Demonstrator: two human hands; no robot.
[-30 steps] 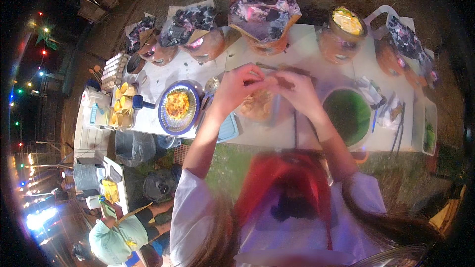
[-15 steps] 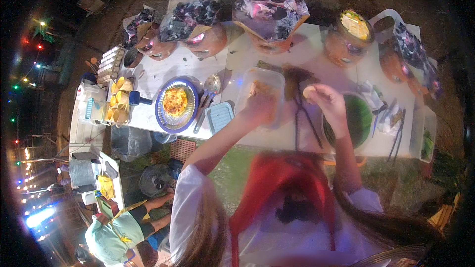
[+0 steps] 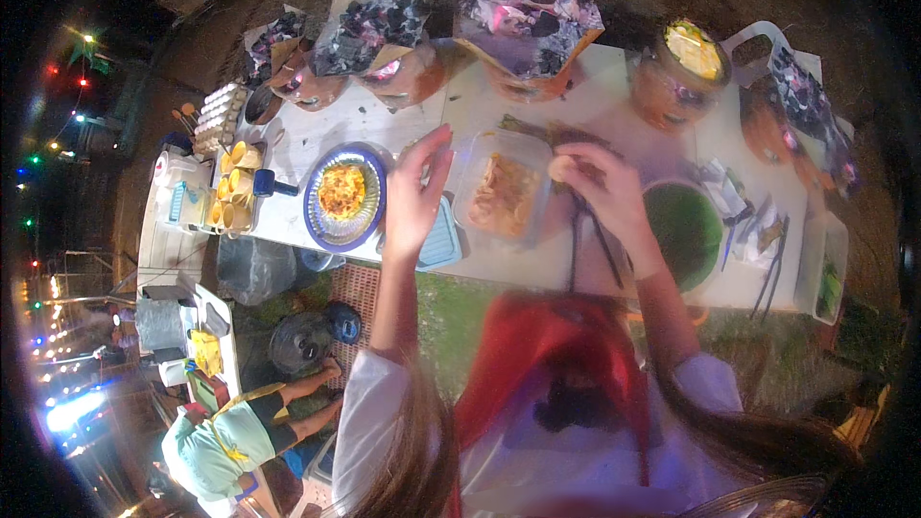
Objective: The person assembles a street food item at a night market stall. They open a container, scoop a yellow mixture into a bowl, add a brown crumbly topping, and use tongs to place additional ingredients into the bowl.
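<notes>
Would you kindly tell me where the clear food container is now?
In the head view, the clear food container sits on the white table, between the left hand and the right hand, right of the light-blue plastic piece.

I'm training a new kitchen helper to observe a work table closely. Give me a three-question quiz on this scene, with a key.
1. Which hand holds the small round pale piece?
2. True or false: in the picture, the clear container lies between the left hand and the right hand.
3. What colour is the inside of the large round tray beside the right forearm?
A. Red
B. Green
C. White

Key:
1. The right hand, at its fingertips.
2. True; there is food in the clear container.
3. B.
</notes>
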